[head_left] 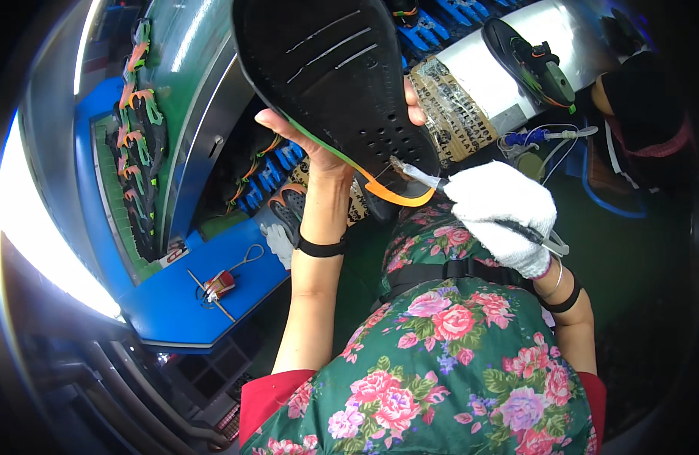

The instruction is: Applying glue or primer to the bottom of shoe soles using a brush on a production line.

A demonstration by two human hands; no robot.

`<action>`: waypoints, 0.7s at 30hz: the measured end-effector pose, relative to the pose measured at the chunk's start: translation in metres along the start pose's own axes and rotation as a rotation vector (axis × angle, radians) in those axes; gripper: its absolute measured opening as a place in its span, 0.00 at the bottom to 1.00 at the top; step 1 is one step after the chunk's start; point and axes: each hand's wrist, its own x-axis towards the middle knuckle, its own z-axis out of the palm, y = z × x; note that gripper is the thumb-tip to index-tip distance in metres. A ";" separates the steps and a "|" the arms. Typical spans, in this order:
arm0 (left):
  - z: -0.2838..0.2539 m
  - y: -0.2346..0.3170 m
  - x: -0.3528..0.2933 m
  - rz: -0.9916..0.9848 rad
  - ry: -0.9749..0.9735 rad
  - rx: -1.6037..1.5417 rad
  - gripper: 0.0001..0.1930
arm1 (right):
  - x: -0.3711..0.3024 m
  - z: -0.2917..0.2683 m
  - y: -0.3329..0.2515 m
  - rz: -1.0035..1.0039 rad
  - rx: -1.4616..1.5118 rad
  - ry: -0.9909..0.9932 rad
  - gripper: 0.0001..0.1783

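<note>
A large black shoe sole (330, 68) with an orange and green rim and a cluster of small holes is held up at top centre. My bare left hand (323, 155) grips it from behind and below; the thumb shows left of it and fingertips past its right edge. My right hand (505, 212), in a white knit glove, is closed around a slim brush-like tool (419, 176) with a pale front part. Its tip touches or nearly touches the sole beside the holes. Behind the gloved fingers a dark handle and a clear curved piece stick out.
Finished-looking black shoes (137, 136) line a green belt at left. A blue bench (213, 303) carries a small red tool (219, 287) and a white glove (277, 243). At upper right a black shoe (528, 64) rests on a metal surface with taped cardboard (454, 106); a person (653, 114) is beyond.
</note>
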 end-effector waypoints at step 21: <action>0.038 0.025 0.040 -0.057 -0.037 0.401 0.77 | 0.022 -0.013 -0.012 -0.319 0.007 -0.101 0.11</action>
